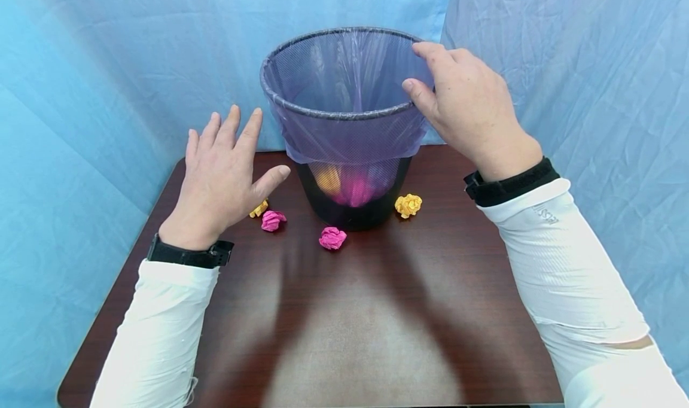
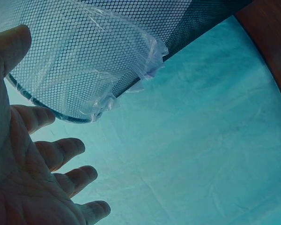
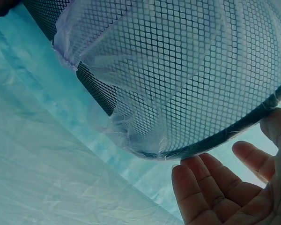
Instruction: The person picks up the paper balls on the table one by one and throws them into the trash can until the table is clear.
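A: Item one, location?
B: Mesh bin, one, upright on the worktop, toward its far edge. Liner, translucent, one, folded over the rim. Yellow contents and pink contents showed through.
A: Loose stock?
B: Paper balls, four. Left-edge side of the bin: yellow ball, partly hidden, and pink ball. Near-edge side, just in front: second pink ball. Right-edge side: second yellow ball.
A: Hands?
B: Left hand, one, fingers spread beside the bin, grasping nothing. Right hand, one, fingers loosely bent at the rim's right side, apparently without a grasp; firm contact could not be told.
A: Hazards?
B: Three, as judged. A push high on the rim could have tipped the bin, its base being narrower. An uneven tug could have stripped the liner, its hem hanging loose. Sliding the bin nearward could have crushed the front pink ball.
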Demonstrator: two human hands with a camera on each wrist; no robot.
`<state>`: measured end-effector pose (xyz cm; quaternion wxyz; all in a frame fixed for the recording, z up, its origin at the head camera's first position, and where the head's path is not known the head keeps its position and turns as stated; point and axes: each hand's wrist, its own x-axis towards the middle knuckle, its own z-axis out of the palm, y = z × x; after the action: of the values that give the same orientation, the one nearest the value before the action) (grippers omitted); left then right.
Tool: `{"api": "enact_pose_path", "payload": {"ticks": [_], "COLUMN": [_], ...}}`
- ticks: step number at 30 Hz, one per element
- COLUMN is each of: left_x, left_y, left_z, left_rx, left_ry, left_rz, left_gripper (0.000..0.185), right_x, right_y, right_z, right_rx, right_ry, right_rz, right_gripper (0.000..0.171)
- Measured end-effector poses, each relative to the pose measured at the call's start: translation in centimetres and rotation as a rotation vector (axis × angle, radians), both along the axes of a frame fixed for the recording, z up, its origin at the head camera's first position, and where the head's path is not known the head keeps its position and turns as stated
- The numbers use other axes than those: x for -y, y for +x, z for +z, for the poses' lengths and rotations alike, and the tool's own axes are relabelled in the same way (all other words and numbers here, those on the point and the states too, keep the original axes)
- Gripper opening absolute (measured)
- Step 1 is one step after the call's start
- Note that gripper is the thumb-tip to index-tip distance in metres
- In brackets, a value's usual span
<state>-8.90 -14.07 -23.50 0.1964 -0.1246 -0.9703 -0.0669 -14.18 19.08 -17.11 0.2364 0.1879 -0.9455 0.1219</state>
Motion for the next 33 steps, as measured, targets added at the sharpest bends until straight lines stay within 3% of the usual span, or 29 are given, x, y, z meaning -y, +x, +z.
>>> {"api": "enact_pose_path", "payload": {"ticks": [22,33], "left_x": [0.2,0.4], "left_y": [0.0,0.1], "left_z": [-0.3,-0.7], "left_rx": [0.018,0.029], "left_ry": [0.011,0.003], "left_rz": [-0.005,0.004], "left_gripper": [0.086,0.088], "right_x": [-0.5,-1.4], "right_y": [-0.1,0.0], "right_z": [-0.3,-1.1], "right_rx": [0.01,0.085], "right_ry": [-0.038,-0.099], "right_rz": [-0.012,-0.023], "right_gripper": [0.057,0.074]}}
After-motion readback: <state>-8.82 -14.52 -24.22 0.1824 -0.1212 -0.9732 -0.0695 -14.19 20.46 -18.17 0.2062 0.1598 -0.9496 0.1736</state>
